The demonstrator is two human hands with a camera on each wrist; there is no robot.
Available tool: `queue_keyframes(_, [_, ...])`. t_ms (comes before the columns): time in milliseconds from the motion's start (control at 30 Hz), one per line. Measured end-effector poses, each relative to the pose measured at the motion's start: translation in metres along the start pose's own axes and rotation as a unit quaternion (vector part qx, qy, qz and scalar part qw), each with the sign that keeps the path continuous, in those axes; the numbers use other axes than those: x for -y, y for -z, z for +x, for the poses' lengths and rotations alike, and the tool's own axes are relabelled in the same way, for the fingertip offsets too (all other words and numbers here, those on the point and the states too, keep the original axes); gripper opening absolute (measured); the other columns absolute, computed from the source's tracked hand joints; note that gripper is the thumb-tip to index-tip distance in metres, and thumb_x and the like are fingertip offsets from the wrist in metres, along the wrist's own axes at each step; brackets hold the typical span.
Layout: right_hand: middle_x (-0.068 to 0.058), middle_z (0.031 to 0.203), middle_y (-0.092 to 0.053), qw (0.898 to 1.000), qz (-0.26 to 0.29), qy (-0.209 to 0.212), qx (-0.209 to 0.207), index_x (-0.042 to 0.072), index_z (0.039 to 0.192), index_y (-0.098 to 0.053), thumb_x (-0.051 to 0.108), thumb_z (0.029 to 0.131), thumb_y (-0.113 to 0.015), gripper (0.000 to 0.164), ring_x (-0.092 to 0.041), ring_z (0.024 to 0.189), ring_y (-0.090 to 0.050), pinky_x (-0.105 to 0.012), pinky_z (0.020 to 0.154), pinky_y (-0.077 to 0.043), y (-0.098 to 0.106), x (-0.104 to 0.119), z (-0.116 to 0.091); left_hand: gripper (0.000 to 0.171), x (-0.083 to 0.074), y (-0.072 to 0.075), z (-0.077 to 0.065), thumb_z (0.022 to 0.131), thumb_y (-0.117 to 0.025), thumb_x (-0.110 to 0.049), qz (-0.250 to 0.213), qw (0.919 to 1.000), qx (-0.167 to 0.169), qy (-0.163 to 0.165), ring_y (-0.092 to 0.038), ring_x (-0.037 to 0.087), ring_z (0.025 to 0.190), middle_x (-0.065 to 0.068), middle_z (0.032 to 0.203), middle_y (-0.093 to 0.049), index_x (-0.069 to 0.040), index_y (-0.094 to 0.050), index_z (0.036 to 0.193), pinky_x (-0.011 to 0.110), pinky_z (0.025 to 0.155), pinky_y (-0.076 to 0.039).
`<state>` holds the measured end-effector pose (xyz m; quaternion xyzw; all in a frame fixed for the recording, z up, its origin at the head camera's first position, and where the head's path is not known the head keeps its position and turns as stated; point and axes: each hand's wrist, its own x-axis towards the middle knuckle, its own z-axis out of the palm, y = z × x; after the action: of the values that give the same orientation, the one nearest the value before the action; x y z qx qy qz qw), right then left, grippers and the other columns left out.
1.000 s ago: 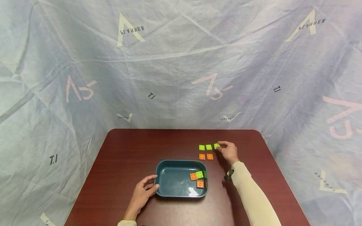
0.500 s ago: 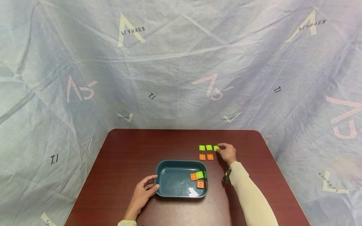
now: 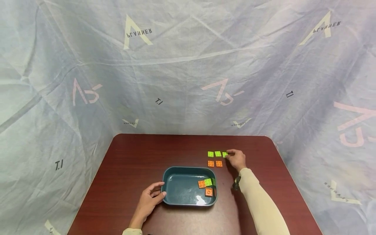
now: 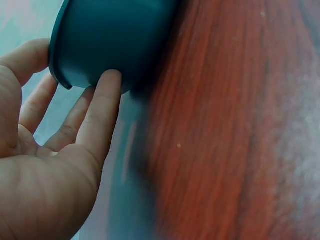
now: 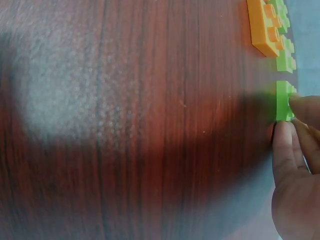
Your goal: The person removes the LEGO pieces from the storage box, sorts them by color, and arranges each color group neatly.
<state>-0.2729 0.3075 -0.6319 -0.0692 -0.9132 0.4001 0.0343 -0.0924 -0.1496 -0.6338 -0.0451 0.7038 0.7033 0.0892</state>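
My left hand [image 3: 148, 200] holds the left end of a dark teal dish [image 3: 189, 203], fingers and thumb at its rim and outer wall. In the left wrist view, several fingers [image 4: 102, 100] meet the dish's outer wall [image 4: 110, 40]. At the right, my right hand [image 3: 237, 160] pinches a lime-green toy building brick [image 3: 224, 154] lying on the table. That brick [image 5: 283, 101] has a thumb or fingertip at its end and another finger on its studs in the right wrist view. It ends a row with two other green bricks [image 3: 210, 154] [image 3: 218, 153].
Two orange bricks [image 3: 211, 164] [image 3: 219, 164] lie in front of the green row. Inside the dish are a green brick [image 3: 208, 182], a studs-up orange brick [image 3: 201, 184] and an upturned orange brick [image 3: 209, 192]. Grey printed sheeting [image 3: 185, 81] hangs behind the brown table [image 3: 141, 150].
My right hand has slid the green brick slightly toward me, closer into line with the other two. My left hand and the dish stay in place.
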Motion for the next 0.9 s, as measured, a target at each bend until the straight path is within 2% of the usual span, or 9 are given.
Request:
queue_keyframes(267, [-0.019,0.122,-0.076,1.0,0.006,0.0,-0.004,0.006,0.129,-0.075,0.014,0.098,-0.075,0.032,-0.038,0.106,-0.073,-0.052,0.085,-0.061,0.006,0.003,-0.003,0.049,-0.001,0.0,-0.001,0.092,-0.085,-0.017,0.0,1.0,0.002,0.005,-0.069,0.026,0.116,0.017,0.134,-0.067,-0.014,-0.069,0.138,0.031,0.082,-0.063])
queue_keyframes(567, [-0.018,0.114,-0.078,0.998,0.052,-0.034,-0.001,0.007,0.132,-0.073,0.016,0.099,-0.074,0.035,-0.023,0.083,-0.073,-0.035,0.068,-0.059,0.014,0.014,-0.013,0.051,-0.002,0.001,-0.001,0.092,-0.084,-0.019,0.001,1.0,0.004,0.008,-0.068,0.027,0.117,0.017,0.136,-0.067,-0.014,-0.067,0.14,0.031,0.083,-0.063])
queue_keyframes(900, [-0.018,0.115,-0.077,0.996,0.088,-0.02,-0.006,0.007,0.136,-0.071,0.018,0.098,-0.076,0.039,-0.031,0.098,-0.074,-0.035,0.073,-0.06,0.017,0.033,-0.03,0.049,-0.001,0.0,-0.001,0.093,-0.084,-0.02,0.015,0.9999,-0.002,-0.001,-0.068,0.027,0.117,0.015,0.135,-0.068,-0.015,-0.069,0.139,0.029,0.082,-0.061])
